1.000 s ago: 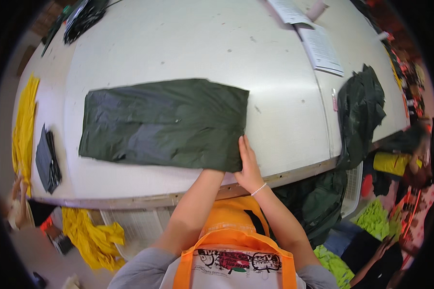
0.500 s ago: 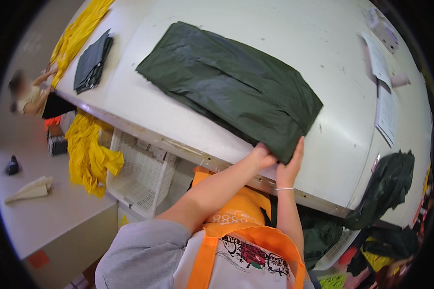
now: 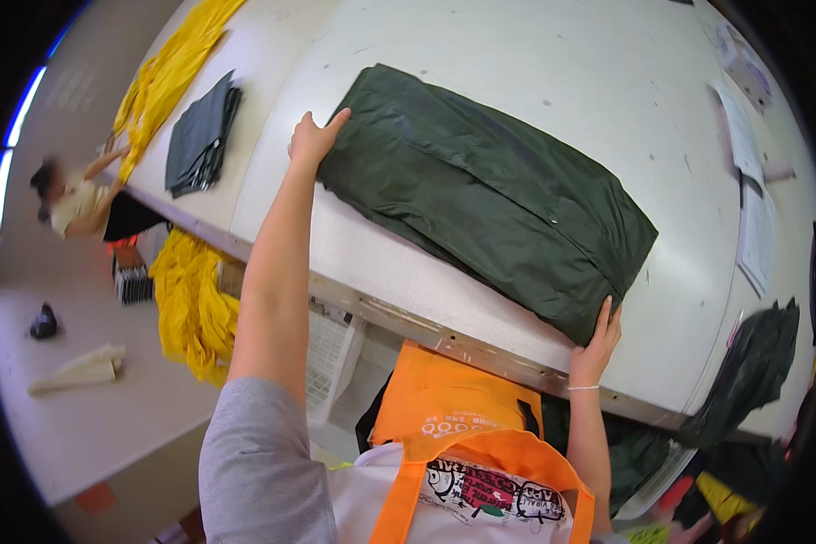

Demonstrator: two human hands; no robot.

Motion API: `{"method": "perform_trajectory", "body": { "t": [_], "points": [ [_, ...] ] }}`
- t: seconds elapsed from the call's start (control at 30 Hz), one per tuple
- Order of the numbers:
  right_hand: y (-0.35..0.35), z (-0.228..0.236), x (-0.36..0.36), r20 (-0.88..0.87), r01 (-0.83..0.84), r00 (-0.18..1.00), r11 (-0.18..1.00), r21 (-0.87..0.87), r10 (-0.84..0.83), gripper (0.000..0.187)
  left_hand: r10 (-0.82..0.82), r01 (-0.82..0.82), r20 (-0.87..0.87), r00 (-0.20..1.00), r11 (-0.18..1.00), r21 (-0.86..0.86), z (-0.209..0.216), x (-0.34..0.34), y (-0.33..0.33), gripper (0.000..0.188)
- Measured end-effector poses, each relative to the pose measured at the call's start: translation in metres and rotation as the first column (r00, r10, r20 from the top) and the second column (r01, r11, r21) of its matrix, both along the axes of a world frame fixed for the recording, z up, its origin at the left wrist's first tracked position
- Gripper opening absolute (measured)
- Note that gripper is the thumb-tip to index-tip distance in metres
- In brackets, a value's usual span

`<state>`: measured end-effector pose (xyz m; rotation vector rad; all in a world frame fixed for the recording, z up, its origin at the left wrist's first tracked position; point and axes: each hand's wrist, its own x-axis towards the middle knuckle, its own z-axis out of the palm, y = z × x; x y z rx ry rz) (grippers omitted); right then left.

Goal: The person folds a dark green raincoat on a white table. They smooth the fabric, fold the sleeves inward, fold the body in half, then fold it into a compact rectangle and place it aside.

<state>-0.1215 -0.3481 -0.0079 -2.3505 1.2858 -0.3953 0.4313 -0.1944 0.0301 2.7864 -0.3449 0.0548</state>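
Observation:
A folded dark green garment [image 3: 490, 199] of smooth, thin cloth lies flat on the white table [image 3: 408, 254], slanting from far left to near right. A long seam or flap runs along its top, with a small snap near the right part. My left hand [image 3: 315, 140] is at its left end, thumb and fingers apart, touching the edge. At the near right corner rests my right hand [image 3: 597, 343], fingers stretched along the cloth's edge; part of that hand is hidden by its own angle. A thin white bracelet circles the right wrist.
To the left lie a stack of folded dark garments [image 3: 203, 136] and yellow cloth [image 3: 177, 72], held by another person [image 3: 86, 199]. Yellow fabric [image 3: 190, 304] hangs over a white basket [image 3: 328, 354] below the table edge. Papers [image 3: 754, 218] and a crumpled dark green garment [image 3: 748, 367] sit at right.
My left hand has gone from the near right corner to the garment's left end. My right hand stays by the near right corner. The view has shifted a little.

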Motion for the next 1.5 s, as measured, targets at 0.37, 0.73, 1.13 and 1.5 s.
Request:
{"method": "perform_trajectory", "body": {
  "t": [0.37,0.73,1.13,1.5],
  "points": [
    [0.001,0.011,0.038,-0.212,0.214,0.945,0.961,-0.173,-0.249,0.096,-0.43,0.283,-0.251,0.867,0.841,-0.462,0.036,0.027,-0.001,0.047],
    [-0.046,0.059,0.023,0.115,-0.099,0.993,0.774,0.625,0.034,0.078,-0.276,-0.333,-0.705,0.654,0.731,-0.596,-0.022,0.017,0.12,0.046],
    [-0.191,0.009,0.11,0.063,0.075,0.855,0.243,0.967,-0.515,0.081,-0.441,-0.555,-0.787,0.432,0.558,-0.617,-0.063,0.035,0.15,0.054],
    [-0.126,0.031,0.034,0.037,0.433,0.887,0.858,0.275,-0.46,0.05,-0.37,-0.399,-0.76,0.535,0.682,-0.613,-0.051,-0.004,0.132,0.041]
  ]
}}
